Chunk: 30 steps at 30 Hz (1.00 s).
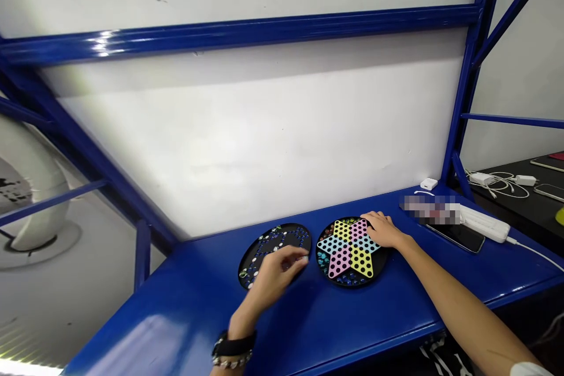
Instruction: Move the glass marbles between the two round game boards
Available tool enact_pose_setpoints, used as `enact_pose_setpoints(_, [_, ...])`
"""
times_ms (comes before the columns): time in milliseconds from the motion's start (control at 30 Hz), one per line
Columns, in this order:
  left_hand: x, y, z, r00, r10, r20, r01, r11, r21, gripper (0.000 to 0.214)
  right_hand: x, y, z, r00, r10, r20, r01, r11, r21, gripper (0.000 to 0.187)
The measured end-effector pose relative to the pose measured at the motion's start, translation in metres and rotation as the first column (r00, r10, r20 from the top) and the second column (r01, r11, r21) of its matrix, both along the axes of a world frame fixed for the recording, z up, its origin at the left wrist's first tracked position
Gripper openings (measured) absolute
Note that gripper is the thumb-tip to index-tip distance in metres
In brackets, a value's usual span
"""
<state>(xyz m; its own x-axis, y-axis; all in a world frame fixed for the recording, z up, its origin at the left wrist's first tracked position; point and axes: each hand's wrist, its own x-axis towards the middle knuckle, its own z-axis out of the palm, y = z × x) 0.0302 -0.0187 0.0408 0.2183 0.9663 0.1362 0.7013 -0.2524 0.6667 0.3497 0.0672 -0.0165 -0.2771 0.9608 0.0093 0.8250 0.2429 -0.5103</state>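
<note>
Blue tabletop across the lower frame, white wall panel behind. Left hand, lower centre: thumb and fingers curled nearly together above the left tray; pale spot at the tips, cannot tell if a marble is pinched. Right hand: thumb and fingers apart, resting on the upper-right edge of the star board, right of lower centre. Board pink, yellow and pale blue, dotted with dark holes. Around it, a black base holds blue, teal, reddish and green marbles. Left tray: black, round, scattered dark-blue and white pieces.
</note>
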Motion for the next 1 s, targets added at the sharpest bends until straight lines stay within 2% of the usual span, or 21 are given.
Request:
enact_pose_setpoints(100, [0.051,0.007,0.009,0.989,-0.148,-0.008,0.148,0.987,0.058,0.026,0.004,0.007,-0.004,0.997,-0.041,-0.072,0.044,0.998,0.041,0.048])
enact_pose_setpoints(167, [0.084,0.02,0.012,0.972,-0.232,-0.033,0.234,0.966,0.111,0.021,0.009,0.013,-0.006,0.985,-0.097,-0.14,0.109,0.991,0.082,0.044])
enact_pose_setpoints(300, [0.138,0.054,0.009,0.926,-0.313,-0.213,0.355,0.913,0.2,0.021,0.017,0.021,-0.005,0.963,-0.178,-0.2,0.209,0.967,0.147,0.041])
enact_pose_setpoints(400, [0.164,0.073,0.001,0.879,-0.301,-0.37,0.384,0.907,0.173,0.022,0.019,0.022,-0.004,0.957,-0.2,-0.212,0.24,0.954,0.181,0.036])
enact_pose_setpoints(500, [0.171,0.081,-0.007,0.86,-0.305,-0.408,0.391,0.909,0.146,0.024,0.018,0.019,0.0,0.949,-0.218,-0.226,0.264,0.944,0.197,0.034])
enact_pose_setpoints(567, [0.161,0.082,-0.009,0.867,-0.312,-0.389,0.395,0.905,0.155,0.025,0.017,0.018,0.002,0.947,-0.228,-0.226,0.273,0.943,0.192,0.034])
enact_pose_setpoints(633, [0.138,0.082,-0.008,0.891,-0.289,-0.35,0.369,0.91,0.188,0.028,0.016,0.016,0.004,0.951,-0.225,-0.215,0.265,0.947,0.182,0.034])
enact_pose_setpoints(700, [0.104,0.08,-0.004,0.925,-0.22,-0.309,0.296,0.928,0.227,0.031,0.015,0.015,0.005,0.954,-0.215,-0.207,0.252,0.953,0.171,0.033])
enact_pose_setpoints(767, [0.06,0.075,0.002,0.944,-0.096,-0.315,0.177,0.954,0.24,0.034,0.014,0.014,0.006,0.957,-0.209,-0.203,0.243,0.956,0.162,0.032])
enact_pose_setpoints(833, [0.012,0.066,0.006,0.913,0.024,-0.407,0.072,0.973,0.218,0.037,0.013,0.013,0.006,0.959,-0.208,-0.194,0.24,0.958,0.157,0.03])
enact_pose_setpoints(900, [-0.032,0.053,0.005,0.838,0.116,-0.534,-0.026,0.985,0.173,0.038,0.012,0.011,0.007,0.961,-0.209,-0.181,0.238,0.959,0.156,0.029])
enact_pose_setpoints(1000, [-0.076,0.035,-0.006,0.784,0.15,-0.603,-0.114,0.989,0.097,0.046,0.01,0.009,0.007,0.965,-0.211,-0.158,0.234,0.962,0.143,0.028])
